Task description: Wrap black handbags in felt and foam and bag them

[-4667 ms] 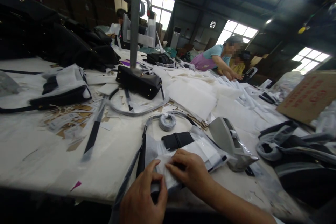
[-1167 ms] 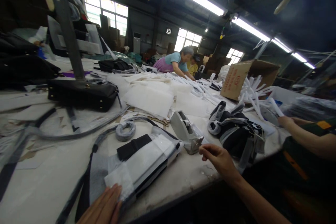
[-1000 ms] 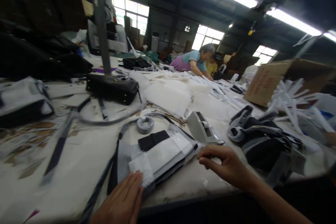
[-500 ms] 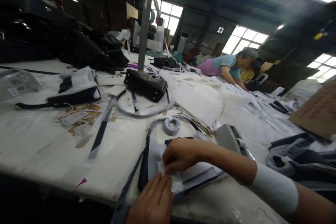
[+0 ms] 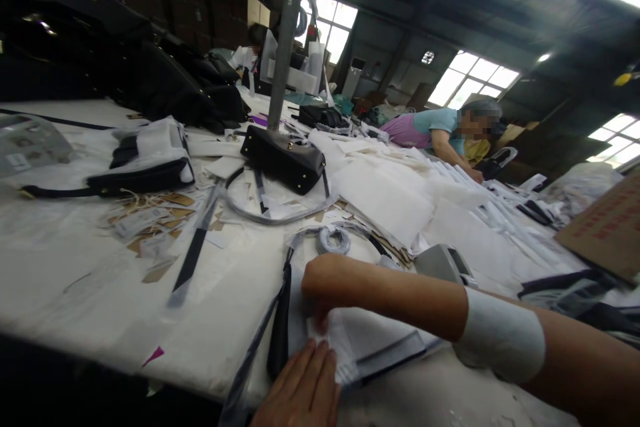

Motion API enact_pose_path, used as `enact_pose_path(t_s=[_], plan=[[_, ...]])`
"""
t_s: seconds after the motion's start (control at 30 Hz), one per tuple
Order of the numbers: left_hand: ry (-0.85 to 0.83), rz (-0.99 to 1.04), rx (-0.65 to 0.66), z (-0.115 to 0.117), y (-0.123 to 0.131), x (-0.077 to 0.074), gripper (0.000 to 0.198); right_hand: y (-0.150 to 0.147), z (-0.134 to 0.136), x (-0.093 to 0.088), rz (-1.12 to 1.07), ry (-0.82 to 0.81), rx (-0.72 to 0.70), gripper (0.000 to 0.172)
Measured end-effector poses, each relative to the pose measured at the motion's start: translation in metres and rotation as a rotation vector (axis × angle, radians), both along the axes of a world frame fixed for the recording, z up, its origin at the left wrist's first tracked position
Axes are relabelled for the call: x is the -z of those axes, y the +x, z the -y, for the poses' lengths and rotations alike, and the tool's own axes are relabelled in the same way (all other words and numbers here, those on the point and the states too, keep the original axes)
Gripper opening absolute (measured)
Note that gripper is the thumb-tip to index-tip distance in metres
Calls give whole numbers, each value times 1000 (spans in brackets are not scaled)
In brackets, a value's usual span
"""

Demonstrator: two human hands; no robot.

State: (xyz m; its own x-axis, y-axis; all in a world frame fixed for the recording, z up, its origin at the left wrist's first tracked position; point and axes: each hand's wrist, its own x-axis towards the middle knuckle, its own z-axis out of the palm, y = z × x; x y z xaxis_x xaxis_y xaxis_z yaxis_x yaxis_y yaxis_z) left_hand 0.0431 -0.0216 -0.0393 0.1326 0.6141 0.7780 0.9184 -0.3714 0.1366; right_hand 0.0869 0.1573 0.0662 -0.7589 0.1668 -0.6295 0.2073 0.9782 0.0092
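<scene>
A black bag wrapped in white paper and clear film (image 5: 373, 340) lies at the near table edge, its wrapped strap (image 5: 279, 320) trailing to the left. My left hand (image 5: 303, 390) rests flat on the bag's near corner, fingers stretched out and together. My right hand (image 5: 323, 283) reaches across from the right, with a white sleeve band (image 5: 500, 340) on the forearm. Its fingers curl down and pinch the white wrapping paper (image 5: 330, 337) just above my left fingertips.
A grey tape dispenser (image 5: 443, 260) stands right of the bag, and a coiled wrapped strap (image 5: 334, 238) lies behind it. Farther back are a black handbag (image 5: 283, 160), a metal post (image 5: 286, 40), white sheets (image 5: 385, 193), another wrapped bag (image 5: 143, 160), a cardboard box (image 5: 607, 227) and a person bent over the table (image 5: 440, 133).
My right hand came from beside the tape dispenser leftward onto the wrapped bag and closed on its paper. My left hand stayed flat on the near corner. The view swung left.
</scene>
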Motion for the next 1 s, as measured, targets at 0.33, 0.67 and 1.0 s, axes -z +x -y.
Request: enact_pose_path(t_s=[0.33, 0.67, 1.0], plan=[[-33, -39, 27, 2, -4, 4, 30, 1, -43, 6, -32, -74, 90, 56], [-82, -48, 41, 3, -4, -6, 32, 14, -56, 6, -19, -437, 384, 31], [-132, -85, 59, 3, -6, 10, 31, 18, -29, -2, -34, -176, 289, 93]])
